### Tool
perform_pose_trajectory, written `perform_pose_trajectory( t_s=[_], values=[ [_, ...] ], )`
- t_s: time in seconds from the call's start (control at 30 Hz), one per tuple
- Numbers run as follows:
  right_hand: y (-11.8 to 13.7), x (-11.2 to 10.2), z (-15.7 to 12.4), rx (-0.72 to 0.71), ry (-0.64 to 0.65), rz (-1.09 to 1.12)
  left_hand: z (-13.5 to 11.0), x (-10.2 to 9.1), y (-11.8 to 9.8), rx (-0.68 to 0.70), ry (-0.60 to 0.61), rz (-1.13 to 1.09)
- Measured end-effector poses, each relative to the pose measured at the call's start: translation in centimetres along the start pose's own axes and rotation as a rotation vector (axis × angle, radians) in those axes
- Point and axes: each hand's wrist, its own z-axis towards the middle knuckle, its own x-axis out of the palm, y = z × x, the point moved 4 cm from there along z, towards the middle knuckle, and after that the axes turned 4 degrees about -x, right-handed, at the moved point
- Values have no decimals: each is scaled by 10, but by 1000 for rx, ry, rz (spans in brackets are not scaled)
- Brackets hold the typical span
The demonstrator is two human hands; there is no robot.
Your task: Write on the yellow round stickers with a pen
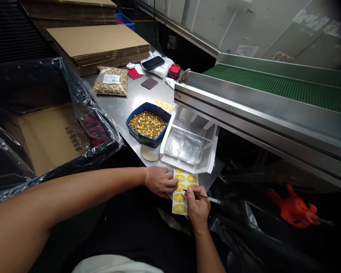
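Observation:
A white sheet of round yellow stickers (pixel 180 198) lies at the near edge of the steel table (pixel 122 104). My left hand (pixel 160 180) is closed, its fingertips pinching the sheet's left side. My right hand (pixel 198 206) is closed round thin metal tweezers (pixel 207 197), whose tip points left onto the stickers. Just beyond the sheet stands a white divided tray (pixel 213 151) with clear plastic bags in it. A blue bin (pixel 132 128) full of small gold parts sits left of the tray.
A sealed bag of gold parts (pixel 110 80), a phone (pixel 152 62), a red item (pixel 174 71) and flat cardboard stacks (pixel 98 45) lie further back. A green conveyor (pixel 278 87) runs on the right. A plastic-lined carton (pixel 49 136) stands left. An orange tool (pixel 294 208) lies low right.

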Motion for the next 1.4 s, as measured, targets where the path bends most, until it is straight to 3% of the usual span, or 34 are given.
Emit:
perform_pose_trajectory(
  t_s=[0.2,0.47,0.77,0.93,1.13,1.27,1.4],
  values=[
    [2,9,7,22,-90,-29,0,1,-1,-5,21,-9],
    [8,15,19,-76,-106,-68,1,-1,1,-34,13,-13],
    [19,8,15,-80,-230,41,-1,-6,-2,101,-55,1],
    [23,-8,9,-24,-160,122,-2,-5,-2,114,-43,10],
    [10,-5,-8,-138,81,-14,-1,-5,-1,114,-37,4],
    [4,0,-14,-236,74,-97,-2,-4,-1,108,-52,-8],
    [3,2,-14,-236,106,-113,-3,-6,-1,120,-61,-20]
  ],
)
